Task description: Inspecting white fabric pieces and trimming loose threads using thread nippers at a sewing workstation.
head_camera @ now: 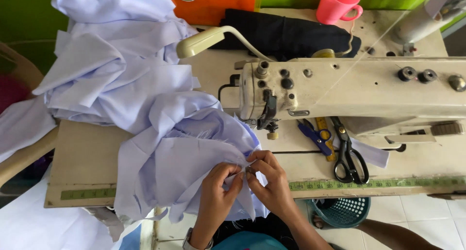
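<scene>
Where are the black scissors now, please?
In the head view, the black scissors lie on the table right of the hands, under the sewing machine's arm, beside the small blue snips.

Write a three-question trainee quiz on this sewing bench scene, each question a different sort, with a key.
1. True or false: the left hand and the right hand both pinch the pale lilac fabric at the table's front edge.
2. Which lies nearest the black scissors? A) pink cup B) blue thread snips C) teal basket
3. Fill in: the green measuring tape runs along the ____ edge of the sewing table.

Key: 1 true; 2 B; 3 front. The sewing machine stands behind the hands, with the dark cloth folded behind it.
</scene>
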